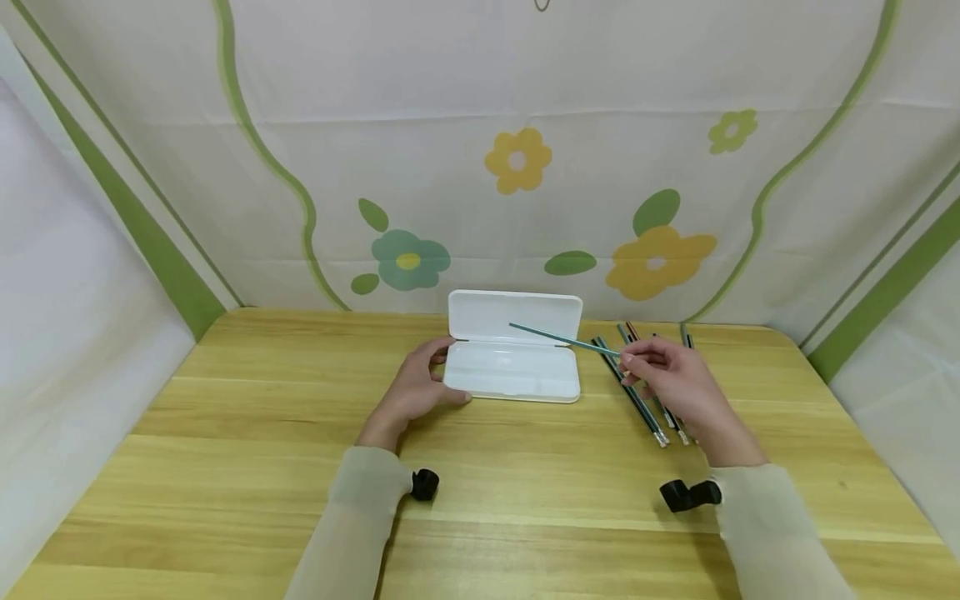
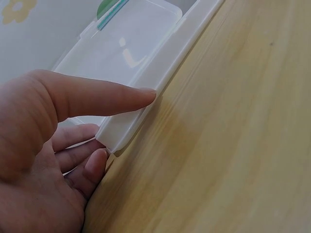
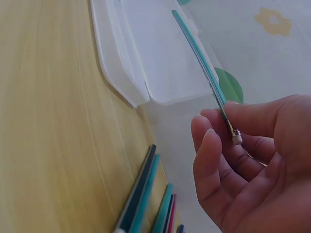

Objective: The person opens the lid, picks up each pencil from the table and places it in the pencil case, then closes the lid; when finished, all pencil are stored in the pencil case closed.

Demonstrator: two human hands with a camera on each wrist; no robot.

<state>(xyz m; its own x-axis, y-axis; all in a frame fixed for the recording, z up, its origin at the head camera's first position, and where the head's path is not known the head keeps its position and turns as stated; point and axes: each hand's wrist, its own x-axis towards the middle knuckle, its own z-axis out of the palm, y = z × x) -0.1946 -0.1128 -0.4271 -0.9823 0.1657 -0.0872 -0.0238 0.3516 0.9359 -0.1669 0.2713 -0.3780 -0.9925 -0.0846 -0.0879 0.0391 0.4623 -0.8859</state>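
Observation:
A white pencil case (image 1: 517, 371) stands open on the table, its lid (image 1: 480, 315) tilted up at the back. My left hand (image 1: 412, 385) holds the case's left end, thumb (image 2: 107, 99) along the front wall and the other fingers around the side. In my right hand (image 1: 678, 383), thumb and fingers pinch a teal pencil (image 1: 555, 336) close to its eraser end (image 3: 236, 139). The pencil points left, above the table, and overlaps the lid in the head view. Nothing shows inside the case.
Several pencils (image 1: 637, 402), dark, teal and one reddish, lie in a loose bunch under and beside my right hand. The wooden table (image 1: 225, 467) meets a white curtain (image 1: 420, 150) with printed flowers at its back edge.

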